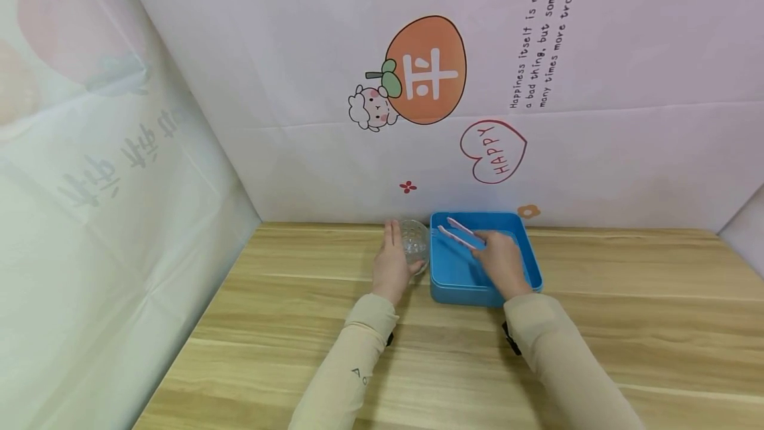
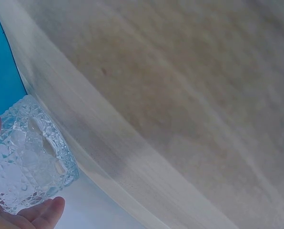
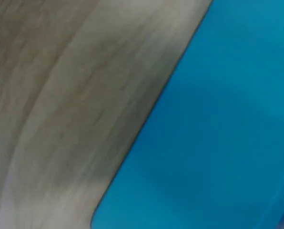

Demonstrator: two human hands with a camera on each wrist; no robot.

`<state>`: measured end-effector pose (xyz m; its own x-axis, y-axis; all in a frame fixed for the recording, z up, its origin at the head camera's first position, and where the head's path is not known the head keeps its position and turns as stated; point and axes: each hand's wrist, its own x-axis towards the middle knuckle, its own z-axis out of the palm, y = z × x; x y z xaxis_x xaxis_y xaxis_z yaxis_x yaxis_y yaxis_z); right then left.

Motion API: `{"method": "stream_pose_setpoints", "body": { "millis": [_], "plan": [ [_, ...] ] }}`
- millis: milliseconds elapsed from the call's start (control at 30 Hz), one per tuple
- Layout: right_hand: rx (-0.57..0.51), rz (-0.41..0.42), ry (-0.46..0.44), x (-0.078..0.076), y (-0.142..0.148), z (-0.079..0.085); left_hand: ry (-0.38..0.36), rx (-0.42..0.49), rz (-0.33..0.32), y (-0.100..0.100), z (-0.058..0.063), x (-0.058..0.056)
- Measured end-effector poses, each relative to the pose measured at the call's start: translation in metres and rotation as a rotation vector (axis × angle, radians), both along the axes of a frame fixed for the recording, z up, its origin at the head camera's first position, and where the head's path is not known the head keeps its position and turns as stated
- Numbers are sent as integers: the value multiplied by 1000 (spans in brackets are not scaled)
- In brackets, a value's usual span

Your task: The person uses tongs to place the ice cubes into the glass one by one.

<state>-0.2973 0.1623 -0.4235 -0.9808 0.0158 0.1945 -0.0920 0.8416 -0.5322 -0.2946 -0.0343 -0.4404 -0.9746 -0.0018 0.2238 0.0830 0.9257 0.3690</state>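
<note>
A clear patterned glass bowl (image 1: 416,243) stands on the table against the left side of a blue box (image 1: 465,295). My left hand (image 1: 390,265) holds the bowl, fingers along its left side and thumb at its near side. In the left wrist view, the cut-glass bowl (image 2: 27,152) sits between thumb and fingertips (image 2: 49,214). Over the box, my right hand (image 1: 503,263) grips pink-and-white tongs (image 1: 457,238), whose two spread arms point left toward the bowl. The right wrist view shows only the blue box wall (image 3: 204,143) and table, not the tongs.
The wood-grain table (image 1: 286,350) ends at the back against an upright white printed sheet (image 1: 322,164), close behind the box and bowl. Another hanging sheet (image 1: 119,251) borders the table's left edge.
</note>
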Motion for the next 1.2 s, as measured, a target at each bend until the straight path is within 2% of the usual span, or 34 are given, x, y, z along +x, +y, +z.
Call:
{"method": "stream_pose_setpoints", "body": {
  "millis": [400, 867, 1067, 1200],
  "plan": [
    [44, -11, -105, -10, -16, -7, 15, 1, -8, -2, 1, 1],
    [51, -62, -78, -15, -28, -10, 9, -4, -11, -1, 2, 3],
    [43, -62, -101, -17, -30, -11, 15, -2, -8, -1, 1, 2],
    [39, -50, -84, -16, -30, -12, 7, -1, -5, 0, 2, 2]
  ]
}}
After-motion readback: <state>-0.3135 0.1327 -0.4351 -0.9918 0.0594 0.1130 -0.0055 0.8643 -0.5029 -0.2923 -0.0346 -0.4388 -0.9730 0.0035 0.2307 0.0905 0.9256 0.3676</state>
